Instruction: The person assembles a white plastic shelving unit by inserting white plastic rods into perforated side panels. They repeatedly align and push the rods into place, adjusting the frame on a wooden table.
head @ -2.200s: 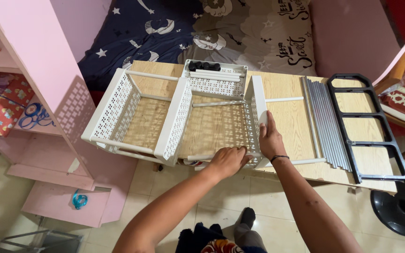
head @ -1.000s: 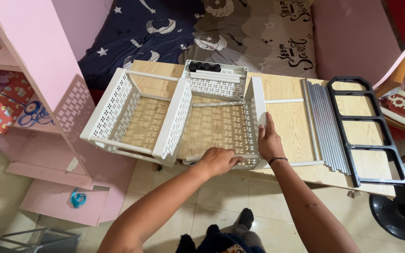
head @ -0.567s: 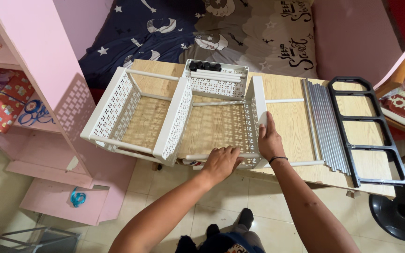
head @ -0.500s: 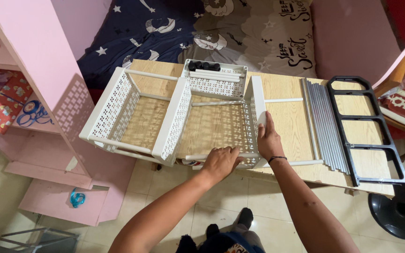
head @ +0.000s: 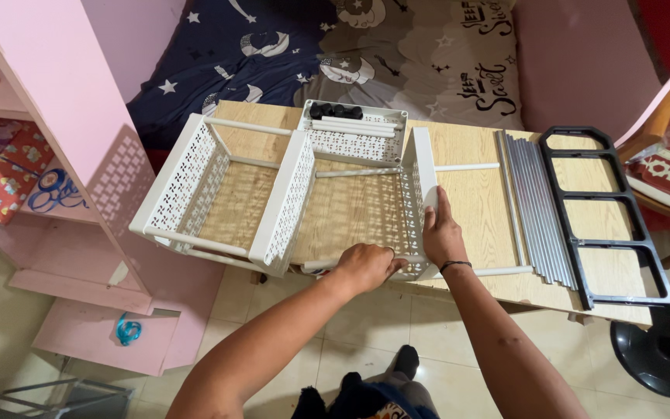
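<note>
A white perforated plastic rack frame (head: 288, 203) with upright panels and white cross rods lies on a wooden board (head: 482, 203). My left hand (head: 367, 266) grips the near white rod at the frame's front edge. My right hand (head: 440, 233) holds the rightmost perforated panel (head: 423, 182) at its lower end. A white perforated basket (head: 354, 138) with rods and black caps inside sits behind the frame.
A bundle of grey metal rods (head: 535, 206) and a black ladder-like frame (head: 602, 213) lie on the board's right side. A pink shelf unit (head: 63, 140) stands at left, a bed with dark star-print bedding (head: 273, 54) behind, a black round base (head: 664, 357) at lower right.
My left hand has shifted slightly along the near rod and gripped it; the rack and my right hand stay almost where they were.
</note>
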